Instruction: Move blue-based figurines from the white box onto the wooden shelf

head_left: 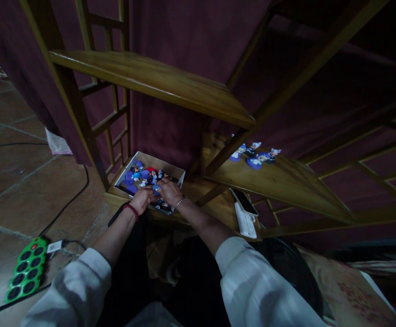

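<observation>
A shallow cardboard box (178,173) with pale walls stands on the low shelf and holds several small figurines and purple round bases (128,178). My left hand (142,200) is over its front edge, fingers pointing right. My right hand (170,192) comes in from the other side, with its fingers bent down. Between the fingertips of both hands is a small blue figurine (156,188), partly covered by them. Darker figurines (163,205) lie in the box's front part, below my hands.
A wooden shelf board (157,81) overhangs the box. Several figurines on purple bases (259,159) stand on the middle shelf (273,186). A phone (244,201) and a white object (245,221) lie lower right. A green power strip (27,270) with cables is on the tiled floor.
</observation>
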`<state>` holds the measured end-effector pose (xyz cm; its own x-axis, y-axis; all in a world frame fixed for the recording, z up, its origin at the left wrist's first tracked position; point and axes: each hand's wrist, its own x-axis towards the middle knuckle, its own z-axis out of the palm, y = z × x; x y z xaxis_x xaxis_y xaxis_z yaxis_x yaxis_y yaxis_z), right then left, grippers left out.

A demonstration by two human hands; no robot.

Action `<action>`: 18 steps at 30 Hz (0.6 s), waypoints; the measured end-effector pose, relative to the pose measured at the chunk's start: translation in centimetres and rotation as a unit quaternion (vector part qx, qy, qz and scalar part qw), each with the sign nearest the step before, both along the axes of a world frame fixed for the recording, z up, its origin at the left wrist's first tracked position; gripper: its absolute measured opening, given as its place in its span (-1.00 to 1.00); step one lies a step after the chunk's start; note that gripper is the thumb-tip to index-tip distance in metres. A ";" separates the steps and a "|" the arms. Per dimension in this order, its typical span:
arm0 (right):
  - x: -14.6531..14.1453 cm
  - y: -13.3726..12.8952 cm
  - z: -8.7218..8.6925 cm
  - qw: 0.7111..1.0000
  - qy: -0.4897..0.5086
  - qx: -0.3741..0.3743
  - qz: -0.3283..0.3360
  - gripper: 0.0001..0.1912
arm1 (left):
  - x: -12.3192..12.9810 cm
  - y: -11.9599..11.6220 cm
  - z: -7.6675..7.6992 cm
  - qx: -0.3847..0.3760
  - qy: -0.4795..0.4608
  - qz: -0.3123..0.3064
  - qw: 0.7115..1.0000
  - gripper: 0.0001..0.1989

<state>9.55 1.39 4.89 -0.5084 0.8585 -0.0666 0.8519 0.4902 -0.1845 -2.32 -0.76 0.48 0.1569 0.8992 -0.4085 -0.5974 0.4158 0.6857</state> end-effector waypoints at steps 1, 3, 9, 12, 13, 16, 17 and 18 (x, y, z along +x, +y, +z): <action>0.0 0.0 -0.1 1.000 0.001 0.000 -0.001 -0.82 | 0.0 0.0 0.0 -0.001 0.001 0.005 1.000 -0.79; 0.1 0.0 -0.2 1.000 0.004 0.000 -0.007 -0.81 | 0.1 0.0 -0.1 -0.003 0.008 0.012 1.000 -0.81; 0.2 -0.3 -0.3 1.000 -0.004 0.001 -0.012 -0.79 | 0.3 0.0 -0.1 -0.001 0.023 0.022 1.000 -0.81; 0.1 -0.3 -0.5 1.000 -0.018 0.010 0.000 -0.78 | 0.1 0.1 -0.2 0.002 0.017 0.028 0.999 -0.82; 0.1 -0.2 -0.6 1.000 -0.021 0.012 0.002 -0.78 | 0.1 0.1 -0.2 0.002 0.015 0.028 0.999 -0.82; -0.1 -0.1 -0.7 1.000 -0.020 0.008 0.005 -0.78 | -0.1 0.2 -0.3 0.003 0.009 0.023 1.000 -0.84; -0.1 -0.1 -0.6 1.000 -0.017 0.007 0.006 -0.78 | -0.2 0.2 -0.4 0.003 0.007 0.023 1.000 -0.85; -0.1 -0.1 -0.6 1.000 -0.014 0.005 0.006 -0.78 | -0.2 0.2 -0.4 0.004 0.005 0.023 1.000 -0.86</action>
